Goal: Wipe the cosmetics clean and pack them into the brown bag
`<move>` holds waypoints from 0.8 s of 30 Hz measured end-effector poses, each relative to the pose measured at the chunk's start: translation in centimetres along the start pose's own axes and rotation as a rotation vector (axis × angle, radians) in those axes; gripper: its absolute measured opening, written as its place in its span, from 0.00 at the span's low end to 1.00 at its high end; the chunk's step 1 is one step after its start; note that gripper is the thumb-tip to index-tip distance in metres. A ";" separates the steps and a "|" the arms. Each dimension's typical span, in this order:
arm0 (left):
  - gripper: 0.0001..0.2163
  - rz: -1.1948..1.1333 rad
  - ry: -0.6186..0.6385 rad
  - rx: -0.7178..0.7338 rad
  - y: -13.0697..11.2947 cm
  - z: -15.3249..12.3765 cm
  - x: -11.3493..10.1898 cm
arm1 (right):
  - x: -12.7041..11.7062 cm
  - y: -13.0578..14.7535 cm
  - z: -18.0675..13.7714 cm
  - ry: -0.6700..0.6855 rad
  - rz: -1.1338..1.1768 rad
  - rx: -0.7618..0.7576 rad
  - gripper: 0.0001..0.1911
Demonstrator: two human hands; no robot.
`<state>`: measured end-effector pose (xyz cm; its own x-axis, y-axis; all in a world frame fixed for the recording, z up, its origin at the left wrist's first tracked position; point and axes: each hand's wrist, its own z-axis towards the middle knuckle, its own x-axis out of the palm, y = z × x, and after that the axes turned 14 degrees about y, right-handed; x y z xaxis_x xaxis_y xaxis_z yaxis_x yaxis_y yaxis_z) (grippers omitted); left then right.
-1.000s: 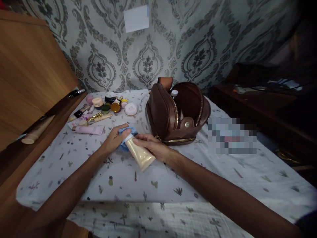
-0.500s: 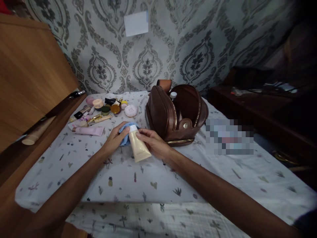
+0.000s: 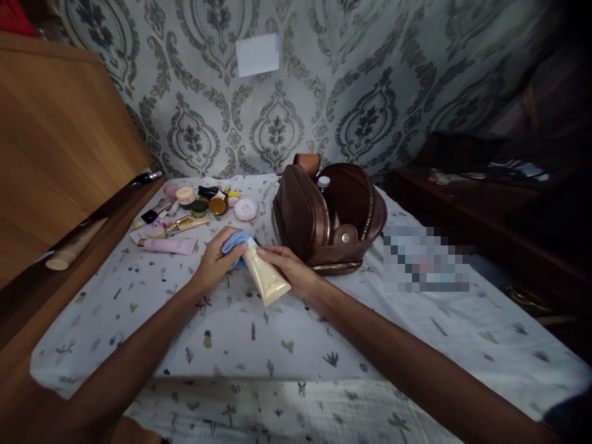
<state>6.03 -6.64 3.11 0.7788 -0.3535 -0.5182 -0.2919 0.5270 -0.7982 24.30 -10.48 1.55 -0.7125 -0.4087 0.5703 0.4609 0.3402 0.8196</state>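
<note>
In my right hand (image 3: pixel 292 265) is a cream-yellow squeeze tube (image 3: pixel 266 276), its crimped end pointing down towards me. My left hand (image 3: pixel 217 262) grips a blue cloth (image 3: pixel 237 240), which is wrapped about the white cap at the tube's upper end. The left thumb presses the cloth near the cap. Both hands are above the patterned white sheet (image 3: pixel 222 345). Just behind my right hand stands a brown leather bag (image 3: pixel 300 209) with its zipped top gaping; a white-capped bottle (image 3: pixel 323 183) shows inside. A pink tube (image 3: pixel 169 245) lies left of my left hand.
Several cosmetics lie at the back left, among them a round white compact (image 3: pixel 245 209) and an amber-lidded jar (image 3: pixel 217 206). A wooden panel (image 3: pixel 60 142) rises on the left. A blurred-out item (image 3: pixel 425 259) lies right of the bag. Patterned wallpaper (image 3: pixel 277 123) closes off the back.
The tube has tilted, its crimped end swinging a little to the right, and the cloth now covers more of the cap. The view has shifted slightly.
</note>
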 end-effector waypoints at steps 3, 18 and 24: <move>0.12 0.062 0.047 0.055 -0.1 0.1 -0.2 | 0.0 0.0 -0.1 0.011 0.001 0.003 0.22; 0.24 -0.175 0.120 -0.255 1.4 0.0 0.5 | -0.7 -1.1 0.5 -0.123 -0.292 -0.240 0.28; 0.23 -0.183 0.087 -0.189 1.0 -0.2 0.6 | -0.6 -0.7 0.2 -0.065 -0.421 -0.279 0.28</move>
<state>6.13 -6.45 1.88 0.7796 -0.4991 -0.3784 -0.2561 0.2973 -0.9198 24.28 -10.32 0.65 -0.8942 -0.4054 0.1898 0.2437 -0.0852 0.9661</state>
